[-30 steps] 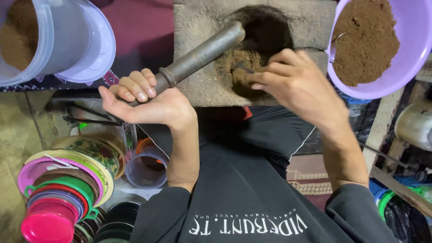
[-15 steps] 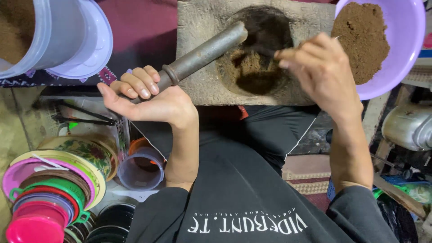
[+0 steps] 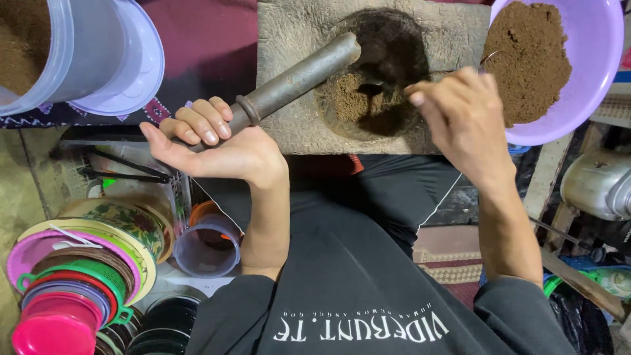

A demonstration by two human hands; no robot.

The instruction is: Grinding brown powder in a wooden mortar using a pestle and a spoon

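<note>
The left hand is curling its fingers round the metal pestle, which is leaning in the stone mortar. The right hand, fingers pressed together, is reaching into the brown powder; gathering it centrally, clear of the pestle, probably works best.

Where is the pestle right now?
In the head view the pestle lies slanted at upper centre, its thick end over the stone mortar's hollow, its thin end gripped by the left hand, left of the purple bowl.

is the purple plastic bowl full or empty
Well filled: brown powder heaps across most of the purple plastic bowl, leaving only its rim side bare.
</note>
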